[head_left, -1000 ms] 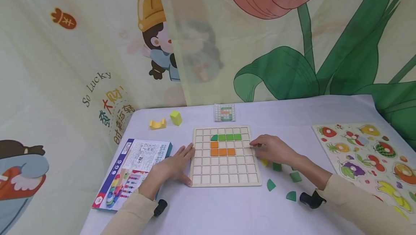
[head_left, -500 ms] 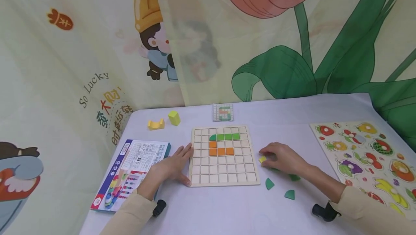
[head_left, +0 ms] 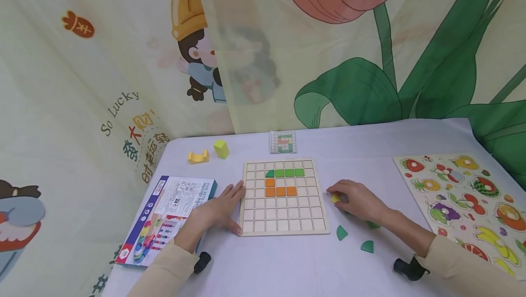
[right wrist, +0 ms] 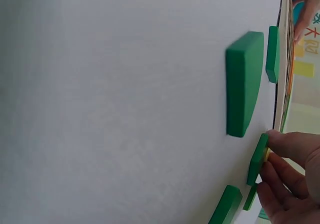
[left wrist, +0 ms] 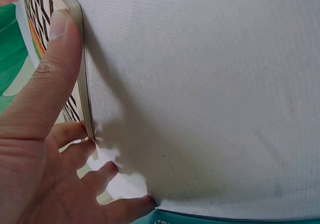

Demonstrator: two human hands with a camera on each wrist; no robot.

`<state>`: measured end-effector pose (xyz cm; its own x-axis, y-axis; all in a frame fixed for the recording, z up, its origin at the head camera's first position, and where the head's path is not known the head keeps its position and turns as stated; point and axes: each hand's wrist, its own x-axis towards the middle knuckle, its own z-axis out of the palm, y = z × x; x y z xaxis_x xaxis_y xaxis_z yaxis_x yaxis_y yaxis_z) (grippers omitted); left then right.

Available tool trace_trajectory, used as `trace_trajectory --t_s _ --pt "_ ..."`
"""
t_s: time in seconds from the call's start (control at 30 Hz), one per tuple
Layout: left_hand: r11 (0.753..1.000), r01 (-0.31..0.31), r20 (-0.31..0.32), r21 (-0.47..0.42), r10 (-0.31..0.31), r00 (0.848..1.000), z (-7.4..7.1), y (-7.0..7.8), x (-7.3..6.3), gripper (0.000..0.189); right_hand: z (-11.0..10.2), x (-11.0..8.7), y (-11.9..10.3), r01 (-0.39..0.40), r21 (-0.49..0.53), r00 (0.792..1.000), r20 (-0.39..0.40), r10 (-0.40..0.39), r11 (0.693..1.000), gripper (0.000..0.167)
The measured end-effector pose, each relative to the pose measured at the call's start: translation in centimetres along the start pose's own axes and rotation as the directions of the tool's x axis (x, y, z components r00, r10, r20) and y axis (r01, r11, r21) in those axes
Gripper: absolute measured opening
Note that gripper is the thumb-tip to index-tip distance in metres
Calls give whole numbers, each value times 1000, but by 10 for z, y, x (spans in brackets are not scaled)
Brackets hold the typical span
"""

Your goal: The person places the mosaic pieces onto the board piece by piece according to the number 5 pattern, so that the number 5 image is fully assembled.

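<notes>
My left hand (head_left: 222,208) steadies the left edge of a wooden grid board (head_left: 283,221), fingers extended. In the left wrist view its thumb (left wrist: 60,59) lies along the board's rim. Green squares (head_left: 289,173) and a green quarter-circle form a row on the board, above several orange squares (head_left: 281,191). Just right of the board, my right hand (head_left: 359,198) pinches a small yellow block (head_left: 335,198) between thumb and fingers. Green pieces lie close under that hand, partly hidden by it. Nearer me are two green quarter-circle blocks (head_left: 341,232).
A pattern card (head_left: 283,142) lies behind the board. At the back left stand a yellow arch block (head_left: 199,156) and a yellow-green block (head_left: 221,149). A printed box (head_left: 164,219) is beside my left forearm, and a fruit puzzle board (head_left: 460,201) lies at the right.
My right hand has left the board's right edge, moved right and toward me, and taken the yellow block between its fingers. The left hand stays at the board's left edge.
</notes>
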<state>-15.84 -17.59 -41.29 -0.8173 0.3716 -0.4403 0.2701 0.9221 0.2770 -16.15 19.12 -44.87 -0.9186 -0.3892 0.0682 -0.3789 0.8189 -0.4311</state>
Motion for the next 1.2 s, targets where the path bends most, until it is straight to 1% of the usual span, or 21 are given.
trace_trajectory --t_s 0.3,0.43,0.53,0.67,0.83,0.9,1.07,1.2 --pt "1000 1 7 8 -1 1000 -1 -2 1 113 2 2 1 -21 20 999 -27 22 1000 42" --pt "1000 -4 2 2 4 1000 -1 -2 0 113 2 6 -1 -7 21 999 -35 8 1000 40" --pt "1000 3 1 9 -3 1000 -2 -1 0 113 3 14 -7 15 26 999 -33 -14 1000 39" --pt "1000 7 0 8 -7 1000 -1 -2 -1 114 5 31 -19 73 45 997 -3 -73 996 36" --pt "1000 2 0 -3 -2 1000 0 -3 0 113 10 51 -34 140 89 987 62 -146 986 35" --pt "1000 3 -1 -4 -3 1000 1 -3 1 113 12 57 -38 152 107 983 89 -162 983 35" --pt "1000 6 -7 0 -6 1000 1 -2 1 113 17 65 -43 154 115 976 134 -169 981 34" --pt "1000 10 -9 2 -10 1000 0 -1 -1 113 18 67 -43 143 115 977 142 -159 983 33"
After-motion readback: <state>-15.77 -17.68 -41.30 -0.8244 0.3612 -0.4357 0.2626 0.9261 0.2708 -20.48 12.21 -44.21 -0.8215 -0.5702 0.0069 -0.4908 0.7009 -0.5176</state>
